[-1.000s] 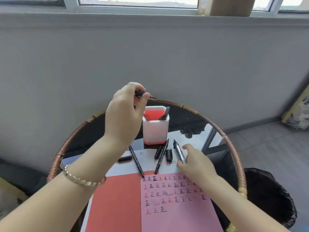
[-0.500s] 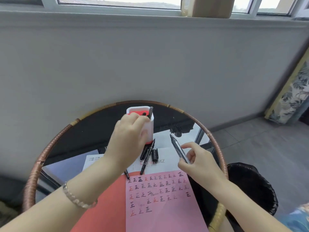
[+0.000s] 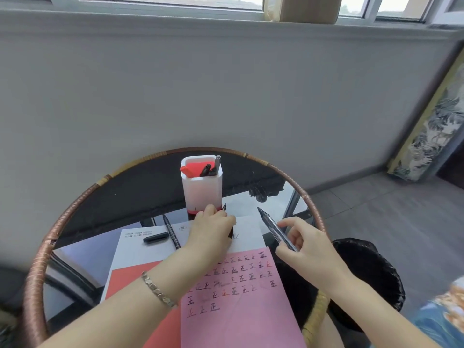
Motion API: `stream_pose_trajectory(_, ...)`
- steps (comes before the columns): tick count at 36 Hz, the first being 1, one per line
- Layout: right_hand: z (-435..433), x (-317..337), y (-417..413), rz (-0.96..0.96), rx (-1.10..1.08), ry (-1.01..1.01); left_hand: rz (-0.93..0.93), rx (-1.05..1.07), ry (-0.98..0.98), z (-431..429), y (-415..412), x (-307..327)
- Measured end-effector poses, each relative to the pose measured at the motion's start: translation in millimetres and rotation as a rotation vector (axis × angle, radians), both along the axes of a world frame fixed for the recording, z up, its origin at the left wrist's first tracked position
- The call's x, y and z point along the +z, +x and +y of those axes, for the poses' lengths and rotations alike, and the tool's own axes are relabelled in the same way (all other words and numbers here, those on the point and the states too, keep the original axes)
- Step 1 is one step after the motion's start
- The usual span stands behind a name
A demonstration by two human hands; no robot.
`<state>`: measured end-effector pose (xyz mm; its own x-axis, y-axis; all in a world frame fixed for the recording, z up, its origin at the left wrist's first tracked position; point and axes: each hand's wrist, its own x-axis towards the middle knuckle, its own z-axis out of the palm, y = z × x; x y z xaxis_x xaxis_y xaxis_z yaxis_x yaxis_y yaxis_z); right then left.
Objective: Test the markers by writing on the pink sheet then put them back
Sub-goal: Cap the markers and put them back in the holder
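The pink sheet [image 3: 241, 305], covered in rows of written marks, lies at the table's near edge. Behind it stands a white holder [image 3: 202, 190] with a red marker [image 3: 186, 170] and several dark ones [image 3: 209, 169] in it. My left hand [image 3: 213, 231] is down on the loose black markers at the holder's foot, fingers curled over them; one tip [image 3: 224, 206] pokes out past my fingers. My right hand [image 3: 307, 247] pinches an uncapped silver-barrelled marker [image 3: 275, 228], its tip pointing away, just above the table.
One more black marker [image 3: 171, 232] and a loose cap [image 3: 155, 238] lie on white paper [image 3: 140, 251] left of my hand. A red sheet [image 3: 130, 278] underlies the pink one. The round glass table has a rattan rim [image 3: 62, 223]. A black bin bag [image 3: 371, 270] sits to the right.
My left hand put its marker into the holder, then dropped to the loose markers at its foot. My right hand picked the silver-barrelled marker up off the paper.
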<state>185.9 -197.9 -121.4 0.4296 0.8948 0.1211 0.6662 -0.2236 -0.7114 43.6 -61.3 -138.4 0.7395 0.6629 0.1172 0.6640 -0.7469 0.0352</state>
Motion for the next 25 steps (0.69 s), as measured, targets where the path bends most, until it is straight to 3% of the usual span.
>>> stream_pose_trajectory(2,-0.2,-0.1,-0.1,0.002,0.003,0.01,-0.081,-0.027,-0.074,-4.3,-1.5,1.7)
stream_pose_trajectory(8,-2.6,2.6,-0.4,0.02,0.025,0.022,-0.803,0.253,-0.844,-30.4,-5.8,27.7)
stream_pose_trajectory(11,-2.6,4.1,-2.2,0.023,0.055,0.003,-0.991,0.373,-1.077,-37.4,-11.8,36.0)
stream_pose_trajectory(15,-2.5,6.8,-6.3,0.05,0.097,0.037,-1.077,0.391,-1.183,-43.1,-24.7,38.9)
stream_pose_trajectory(25,-6.5,19.2,-21.4,0.145,0.226,0.19,-1.16,0.425,-1.02,-50.5,-48.3,48.0)
